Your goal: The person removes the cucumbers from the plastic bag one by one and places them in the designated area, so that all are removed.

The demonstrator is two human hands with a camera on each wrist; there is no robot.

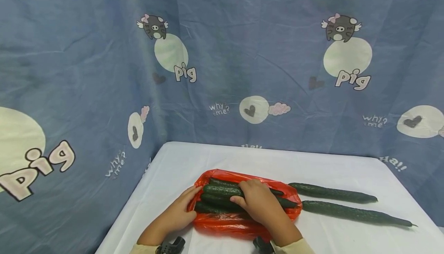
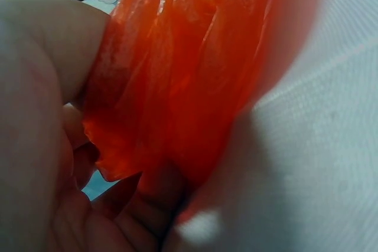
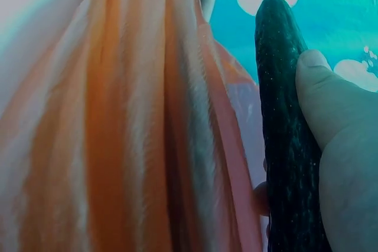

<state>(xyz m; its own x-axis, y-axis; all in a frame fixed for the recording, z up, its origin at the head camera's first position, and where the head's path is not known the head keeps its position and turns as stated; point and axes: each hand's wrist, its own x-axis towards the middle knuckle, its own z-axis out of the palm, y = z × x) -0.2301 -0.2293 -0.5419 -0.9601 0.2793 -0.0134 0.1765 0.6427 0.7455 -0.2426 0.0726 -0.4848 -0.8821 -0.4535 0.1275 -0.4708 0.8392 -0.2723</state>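
A red plastic bag [image 1: 229, 227] lies on its side on the white table, its upper side gaping around several dark green cucumbers [image 1: 218, 209]. At its left end, my left hand [image 1: 178, 211] grips the bag's edge; in the left wrist view, the red film [image 2: 171, 87] runs between thumb and fingers. My right hand [image 1: 261, 204] reaches over the bag and holds one cucumber [image 3: 286, 116], thumb along one side and fingertips showing on the other. That cucumber lies on top of the others in the bag, its middle hidden under the hand.
Two long cucumbers, an upper one [image 1: 333, 193] and a lower one [image 1: 355, 212], lie on the table to the right of the bag. A blue printed cloth [image 1: 222, 46] hangs behind and to the left of the white tabletop [image 1: 180, 157].
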